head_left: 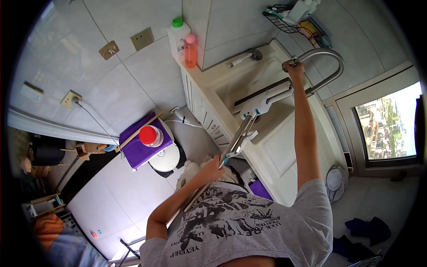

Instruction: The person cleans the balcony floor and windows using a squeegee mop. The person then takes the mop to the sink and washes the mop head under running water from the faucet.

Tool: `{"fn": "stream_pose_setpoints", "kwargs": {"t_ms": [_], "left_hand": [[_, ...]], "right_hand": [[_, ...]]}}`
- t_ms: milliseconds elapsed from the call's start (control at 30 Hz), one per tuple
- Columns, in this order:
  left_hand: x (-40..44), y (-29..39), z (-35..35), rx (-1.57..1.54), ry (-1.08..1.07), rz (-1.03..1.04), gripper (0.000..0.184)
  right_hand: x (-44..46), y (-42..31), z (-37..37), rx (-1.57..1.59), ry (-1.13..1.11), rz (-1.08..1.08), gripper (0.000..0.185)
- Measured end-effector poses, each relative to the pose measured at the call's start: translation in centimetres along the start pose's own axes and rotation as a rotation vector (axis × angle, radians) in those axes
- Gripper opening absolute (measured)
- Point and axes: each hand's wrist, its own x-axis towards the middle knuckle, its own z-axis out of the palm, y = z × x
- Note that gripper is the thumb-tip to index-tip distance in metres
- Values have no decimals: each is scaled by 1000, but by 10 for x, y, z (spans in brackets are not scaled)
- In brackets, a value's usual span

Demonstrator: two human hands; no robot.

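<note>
My right hand (294,70) reaches up and is closed around the spout end of a curved metal faucet (340,66). Down at waist height, my left hand (210,172) grips the pole of a squeeze mop (242,132). The mop slants up to the right, and its white head (258,106) lies in the cream-coloured sink (218,80), below the faucet. A white lever (247,140) sticks out from the pole above my left hand. Whether water is flowing cannot be made out.
A ribbed washboard (281,149) forms part of the sink. On its left ledge stand a white bottle with a green cap (177,38) and an orange bottle (191,53). A round white appliance (165,158), purple cloth (133,133) and red-lidded jar (150,136) are at left.
</note>
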Motion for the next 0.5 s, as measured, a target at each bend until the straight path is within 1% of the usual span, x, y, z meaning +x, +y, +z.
{"fn": "stream_pose_setpoints", "kwargs": {"t_ms": [33, 67, 133, 167, 200, 267, 300, 333, 367, 400, 500], "left_hand": [[0, -7, 3, -36, 16, 12, 43], [1, -15, 7, -14, 16, 15, 43], [1, -23, 6, -138, -8, 14, 37], [-3, -19, 2, -230, -45, -26, 41], [-5, -19, 1, -193, -51, -22, 41], [-7, -20, -2, -233, -26, -46, 45], [-8, -14, -7, -278, -77, -75, 45], [-7, -13, -11, -246, -83, -74, 45], [-7, -13, -13, -284, -88, -90, 46], [-7, -14, -15, -322, -89, -109, 47], [-6, -21, -11, -332, -60, -141, 48]], "right_hand": [[1, 0, 0, 12, 13, 9, 70], [2, -1, 1, 10, 9, 12, 69], [-1, -2, -1, 27, 25, 37, 69], [-2, -3, -4, 44, -36, 55, 70], [-3, -4, -8, 62, -96, 71, 70], [-6, -5, -12, 58, -80, 70, 71], [-6, -6, -13, 39, -128, 55, 68], [-8, -8, -15, 19, -178, 37, 65], [-11, -10, -19, 12, -196, 28, 63], [-11, -9, -19, 29, -181, 41, 63], [-11, -4, -13, 145, -172, -9, 58]]}}
